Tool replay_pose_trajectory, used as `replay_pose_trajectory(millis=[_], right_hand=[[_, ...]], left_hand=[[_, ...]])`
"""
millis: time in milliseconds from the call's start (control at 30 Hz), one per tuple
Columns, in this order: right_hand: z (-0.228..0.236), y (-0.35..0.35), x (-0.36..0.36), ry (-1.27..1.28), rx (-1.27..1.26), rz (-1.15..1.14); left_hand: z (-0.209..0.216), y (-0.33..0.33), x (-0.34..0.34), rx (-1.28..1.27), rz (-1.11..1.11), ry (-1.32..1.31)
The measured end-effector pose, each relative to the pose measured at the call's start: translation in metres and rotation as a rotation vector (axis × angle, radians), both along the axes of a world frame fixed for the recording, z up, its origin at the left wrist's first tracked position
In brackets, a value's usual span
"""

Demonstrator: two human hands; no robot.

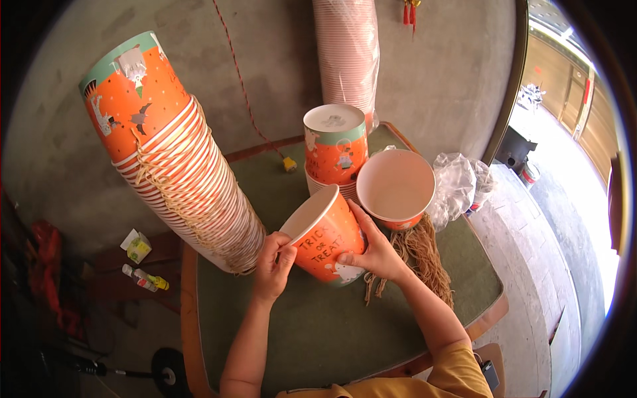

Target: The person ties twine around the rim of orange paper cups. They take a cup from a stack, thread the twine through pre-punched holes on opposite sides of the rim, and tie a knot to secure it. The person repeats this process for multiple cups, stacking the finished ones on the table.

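Between my two hands is an orange paper bucket point(325, 242) with dark lettering and a white inside, tilted with its mouth toward the upper left. My left hand point(273, 265) pinches its rim. My right hand point(373, 249) wraps round its side, thumb toward me. Just behind it stands a short upside-down stack of matching buckets point(336, 152) with a green band. Beside that, a separate bucket point(396, 186) rests mouth up, its inside bare. A bundle of tan strings point(424, 262) lies near my right forearm. At the left leans a tall nested stack of buckets point(179, 159) with strings draped along it.
The green-topped table point(298, 338) has a wooden edge. Behind it rises a tall plastic-wrapped stack point(346, 53) against the grey wall. Crumpled clear plastic point(454, 189) lies at the right edge. A red cord with a yellow end point(289, 164) hangs onto the table. Small bottles point(144, 277) sit lower left.
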State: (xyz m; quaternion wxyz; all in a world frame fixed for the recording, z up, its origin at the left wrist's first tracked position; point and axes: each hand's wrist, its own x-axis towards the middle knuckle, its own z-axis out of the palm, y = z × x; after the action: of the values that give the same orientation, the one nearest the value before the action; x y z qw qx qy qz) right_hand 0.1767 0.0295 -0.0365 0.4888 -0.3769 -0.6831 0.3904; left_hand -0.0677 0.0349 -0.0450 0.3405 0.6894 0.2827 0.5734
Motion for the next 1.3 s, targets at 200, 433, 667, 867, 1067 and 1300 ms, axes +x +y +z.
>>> replay_pose_trajectory(millis=[200, 433, 667, 867, 1067, 1300], right_hand=[[0.019, -0.024, -0.019, -0.658, 0.502, -0.373], [0.011, -0.039, -0.038, -0.844, 0.609, -0.466], [-0.016, -0.044, -0.054, -0.881, 0.735, -0.525], [-0.008, -0.04, -0.045, -0.723, 0.665, -0.322], [0.013, -0.026, -0.022, -0.316, 0.374, -0.232], [0.018, -0.011, 0.007, -0.019, -0.086, 0.072]], left_hand=[[0.003, -0.01, 0.01, -0.014, 0.099, 0.117], [0.016, -0.019, 0.016, -0.086, 0.118, 0.079], [0.026, -0.02, 0.014, -0.134, 0.111, 0.074], [0.033, -0.017, 0.002, -0.056, 0.072, 0.187], [0.051, -0.016, -0.037, -0.036, -0.135, 0.287], [0.047, -0.013, -0.052, -0.181, -0.068, 0.286]])
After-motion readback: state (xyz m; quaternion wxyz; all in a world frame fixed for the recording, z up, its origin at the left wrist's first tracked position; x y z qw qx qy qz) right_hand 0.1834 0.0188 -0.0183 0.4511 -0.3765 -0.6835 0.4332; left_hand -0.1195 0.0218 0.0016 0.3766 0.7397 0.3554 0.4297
